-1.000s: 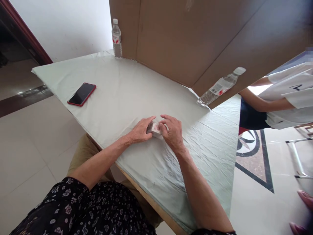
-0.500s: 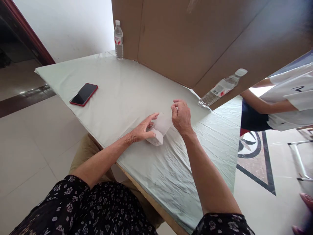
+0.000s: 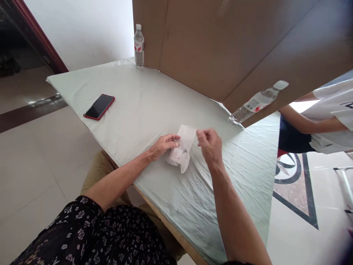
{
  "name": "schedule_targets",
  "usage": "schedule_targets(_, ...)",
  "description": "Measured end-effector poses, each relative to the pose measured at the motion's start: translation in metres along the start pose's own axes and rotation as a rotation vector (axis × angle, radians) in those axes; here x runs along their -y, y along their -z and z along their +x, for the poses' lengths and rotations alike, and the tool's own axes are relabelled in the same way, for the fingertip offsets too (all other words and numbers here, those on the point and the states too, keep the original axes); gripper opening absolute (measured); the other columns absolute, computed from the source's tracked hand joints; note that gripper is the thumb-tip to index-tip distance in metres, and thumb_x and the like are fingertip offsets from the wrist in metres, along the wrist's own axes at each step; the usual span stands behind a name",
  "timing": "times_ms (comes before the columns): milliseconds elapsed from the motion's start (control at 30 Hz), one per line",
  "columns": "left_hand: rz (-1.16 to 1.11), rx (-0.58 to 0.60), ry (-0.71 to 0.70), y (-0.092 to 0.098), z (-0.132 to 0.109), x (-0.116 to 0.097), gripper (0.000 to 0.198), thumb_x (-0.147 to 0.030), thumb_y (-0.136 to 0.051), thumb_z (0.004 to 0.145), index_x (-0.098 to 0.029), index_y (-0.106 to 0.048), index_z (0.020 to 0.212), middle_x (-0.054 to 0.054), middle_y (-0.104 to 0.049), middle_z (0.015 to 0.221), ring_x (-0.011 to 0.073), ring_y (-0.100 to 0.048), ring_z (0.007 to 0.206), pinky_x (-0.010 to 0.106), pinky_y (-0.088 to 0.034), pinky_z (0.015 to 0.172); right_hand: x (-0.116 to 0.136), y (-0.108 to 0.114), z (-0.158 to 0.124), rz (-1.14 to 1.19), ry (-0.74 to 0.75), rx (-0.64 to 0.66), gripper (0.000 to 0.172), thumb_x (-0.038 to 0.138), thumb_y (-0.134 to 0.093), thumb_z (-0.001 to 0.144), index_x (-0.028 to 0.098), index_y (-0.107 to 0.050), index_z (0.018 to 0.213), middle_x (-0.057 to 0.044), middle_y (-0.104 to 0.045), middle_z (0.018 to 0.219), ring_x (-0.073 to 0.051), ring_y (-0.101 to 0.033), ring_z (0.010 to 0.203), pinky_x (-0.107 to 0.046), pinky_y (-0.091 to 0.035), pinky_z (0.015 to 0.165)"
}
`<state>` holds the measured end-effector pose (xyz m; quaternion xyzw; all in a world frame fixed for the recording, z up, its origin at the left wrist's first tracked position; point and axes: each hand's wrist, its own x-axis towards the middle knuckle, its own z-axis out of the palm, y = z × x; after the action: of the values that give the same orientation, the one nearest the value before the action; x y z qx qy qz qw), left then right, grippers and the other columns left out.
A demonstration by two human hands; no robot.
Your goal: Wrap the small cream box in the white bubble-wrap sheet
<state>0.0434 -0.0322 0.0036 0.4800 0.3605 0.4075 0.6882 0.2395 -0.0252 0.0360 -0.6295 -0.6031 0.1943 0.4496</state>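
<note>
Working at a cloth-covered table (image 3: 149, 103), you hold a small packet (image 3: 173, 158) down toward your own side, your left hand (image 3: 164, 145) at its upper left, thumb and fingers close together and apparently pinching it. Your right hand (image 3: 211, 148) hangs by the upper right corner of the loose white film (image 3: 188, 134), fingers curled, tips drawn in; blur hides whether they grip it. A steady left hold and an even, gentle pull would likely spare the film a tear. Behind rises a brown cardboard panel (image 3: 204, 48), flat and creased; the pale green cloth (image 3: 242, 158) wrinkles at right. Two clear, ribbed plastic bottles (image 3: 139, 49) flank the panel, and a smooth phone (image 3: 99, 106) in red trim lies flat at left. Smallest, the packet looks boxy, its film thin, translucent, crumpled.
</note>
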Motion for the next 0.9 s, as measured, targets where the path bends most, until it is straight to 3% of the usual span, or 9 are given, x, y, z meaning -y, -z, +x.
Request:
schedule_targets(100,-0.009,0.01,0.0,0.0,0.001,0.004,0.05,-0.038,-0.068,0.073,-0.014,-0.064,0.117,0.008,-0.069,0.103,0.0202,-0.063,0.091,0.034,-0.048,0.082,0.003,-0.008,-0.028,-0.154,-0.011,0.147,0.038,0.057,-0.07,0.072,0.024,-0.057,0.085,0.001,-0.063,0.072,-0.017,-0.055,0.062,-0.032,-0.042,0.063)
schedule_targets(200,0.015,-0.023,-0.017,0.002,0.002,0.008,0.049,-0.04,-0.065,0.074,-0.014,-0.064,0.116,0.008,-0.07,0.098,0.0192,-0.064,0.086,0.033,-0.05,0.079,-0.007,-0.013,-0.031,-0.155,-0.034,0.134,0.025,0.047,-0.065,0.074,0.024,-0.059,0.078,0.0,-0.064,0.071,-0.016,-0.053,0.062,-0.032,-0.041,0.064)
schedule_targets(267,0.077,-0.072,-0.06,0.004,0.002,0.007,0.048,-0.04,-0.065,0.075,-0.013,-0.064,0.114,0.009,-0.069,0.098,0.0195,-0.064,0.088,0.034,-0.051,0.082,-0.018,-0.011,-0.024,0.016,-0.104,0.085,0.02,0.042,-0.06,0.074,0.023,-0.057,0.07,0.001,-0.06,0.065,-0.016,-0.051,0.061,-0.031,-0.041,0.064)
schedule_targets(367,0.291,-0.151,-0.196,0.007,0.001,0.004,0.046,-0.04,-0.066,0.077,-0.014,-0.063,0.115,0.013,-0.067,0.115,0.0235,-0.064,0.105,0.037,-0.051,0.092,-0.033,-0.005,-0.018,0.276,-0.224,0.035,0.021,0.042,-0.06,0.072,0.022,-0.057,0.068,0.002,-0.057,0.061,-0.015,-0.049,0.059,-0.03,-0.042,0.06)
schedule_targets(500,0.669,-0.221,-0.375,0.004,-0.001,0.006,0.049,-0.041,-0.076,0.073,-0.017,-0.064,0.114,0.017,-0.05,0.145,0.0318,-0.046,0.137,0.044,-0.044,0.108,-0.038,-0.003,-0.022,0.443,-0.314,0.08,0.024,0.044,-0.066,0.07,0.021,-0.059,0.073,0.0,-0.063,0.067,-0.014,-0.053,0.057,-0.029,-0.044,0.058)
schedule_targets(667,0.767,-0.32,-0.313,0.005,0.003,0.011,0.01,-0.023,-0.069,0.074,-0.017,-0.062,0.076,0.013,-0.065,0.122,0.0278,-0.058,0.122,0.046,-0.042,0.11,-0.041,-0.009,-0.024,0.43,-0.282,-0.008,0.023,0.043,-0.065,0.071,0.021,-0.058,0.073,0.003,-0.058,0.061,-0.013,-0.051,0.056,-0.029,-0.043,0.057)
schedule_targets(900,0.795,-0.633,-0.341,0.029,0.009,0.006,0.012,-0.015,-0.059,0.071,-0.021,-0.054,0.062,0.007,-0.071,0.102,0.0253,-0.06,0.106,0.047,-0.046,0.102,-0.056,-0.003,-0.018,0.309,-0.276,-0.115,0.029,0.041,-0.064,0.071,0.022,-0.057,0.091,0.006,-0.054,0.059,-0.014,-0.05,0.054,-0.03,-0.044,0.055)
